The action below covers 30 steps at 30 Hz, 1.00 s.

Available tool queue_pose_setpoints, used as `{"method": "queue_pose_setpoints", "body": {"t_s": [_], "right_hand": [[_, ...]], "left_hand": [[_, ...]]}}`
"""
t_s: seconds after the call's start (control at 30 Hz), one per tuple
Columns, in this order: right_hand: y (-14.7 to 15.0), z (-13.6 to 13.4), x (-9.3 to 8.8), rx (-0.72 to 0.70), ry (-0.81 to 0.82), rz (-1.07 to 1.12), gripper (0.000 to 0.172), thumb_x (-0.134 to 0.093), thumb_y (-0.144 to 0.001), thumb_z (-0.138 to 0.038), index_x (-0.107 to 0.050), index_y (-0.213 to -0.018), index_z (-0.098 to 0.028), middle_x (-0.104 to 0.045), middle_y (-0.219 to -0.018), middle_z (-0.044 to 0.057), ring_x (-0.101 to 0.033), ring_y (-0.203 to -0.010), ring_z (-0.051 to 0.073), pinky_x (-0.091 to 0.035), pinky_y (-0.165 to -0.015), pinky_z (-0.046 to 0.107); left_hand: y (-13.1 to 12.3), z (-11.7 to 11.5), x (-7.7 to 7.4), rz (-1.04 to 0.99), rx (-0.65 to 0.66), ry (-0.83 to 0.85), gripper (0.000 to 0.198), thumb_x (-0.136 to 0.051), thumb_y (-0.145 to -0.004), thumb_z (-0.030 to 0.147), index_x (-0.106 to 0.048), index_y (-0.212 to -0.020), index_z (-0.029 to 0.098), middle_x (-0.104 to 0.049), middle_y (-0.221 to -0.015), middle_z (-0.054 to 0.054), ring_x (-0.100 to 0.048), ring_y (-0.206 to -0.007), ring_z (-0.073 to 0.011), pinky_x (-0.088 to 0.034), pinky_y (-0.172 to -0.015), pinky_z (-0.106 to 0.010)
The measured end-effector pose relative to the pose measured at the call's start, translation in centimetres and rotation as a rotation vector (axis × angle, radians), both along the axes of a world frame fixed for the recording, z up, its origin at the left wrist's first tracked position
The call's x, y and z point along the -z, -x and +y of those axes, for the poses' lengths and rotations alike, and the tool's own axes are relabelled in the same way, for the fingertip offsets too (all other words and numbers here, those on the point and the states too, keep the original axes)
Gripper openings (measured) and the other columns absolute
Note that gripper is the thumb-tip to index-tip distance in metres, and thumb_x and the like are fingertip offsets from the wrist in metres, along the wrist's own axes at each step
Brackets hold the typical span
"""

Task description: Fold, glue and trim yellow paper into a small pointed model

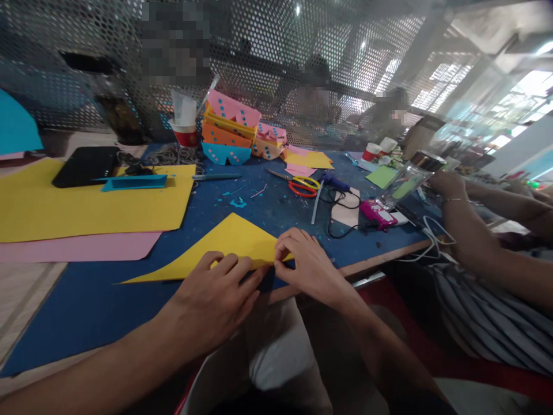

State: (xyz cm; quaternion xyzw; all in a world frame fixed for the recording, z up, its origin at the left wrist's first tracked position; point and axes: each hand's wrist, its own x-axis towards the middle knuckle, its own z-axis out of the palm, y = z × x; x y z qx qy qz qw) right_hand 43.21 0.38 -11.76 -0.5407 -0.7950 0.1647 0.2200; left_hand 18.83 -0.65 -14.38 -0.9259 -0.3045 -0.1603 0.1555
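While both hands work at the near edge of the blue mat [86, 300], the head view shows a folded yellow paper [228, 245] lying flat on it, at six o'clock of the table, with its long point running out towards nine o'clock. The left hand [216, 294] lies palm down, its fingers a little apart and pressed onto the paper's near edge. The right hand [305, 262], just beside it at three o'clock, pinches the paper's right corner between thumb and fingertips, the other fingers curled.

At ten o'clock from the hands lies a large yellow sheet [86, 207] over a pink sheet [78, 246], with a black case [86, 166] on its far side. At twelve o'clock, well apart, stands a stack of dotted paper crafts [228, 129] against the perforated metal screen [302, 69]. At one o'clock lie red-and-yellow scissors [302, 185] and, just beside them, a blue glue gun [334, 183] with its black cord. At three o'clock another person's arm [466, 230] rests at the table's edge, near a glass jar [410, 178].
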Motion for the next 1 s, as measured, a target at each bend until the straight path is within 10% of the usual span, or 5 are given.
{"method": "queue_pose_setpoints", "body": {"t_s": [1.0], "right_hand": [[-2.0,0.5,1.4,-0.074,-0.064,0.186,0.025,-0.064,-0.093,-0.001,-0.057,-0.094,-0.026,-0.069,-0.113,0.005,-0.065,-0.112,0.024,-0.052,-0.1,0.039]], "left_hand": [[0.0,0.2,0.2,0.005,-0.007,0.011,0.033,-0.061,-0.112,0.036,-0.077,-0.139,0.026,-0.077,-0.103,-0.007,-0.064,-0.096,-0.0307,-0.043,-0.09,-0.051]]}}
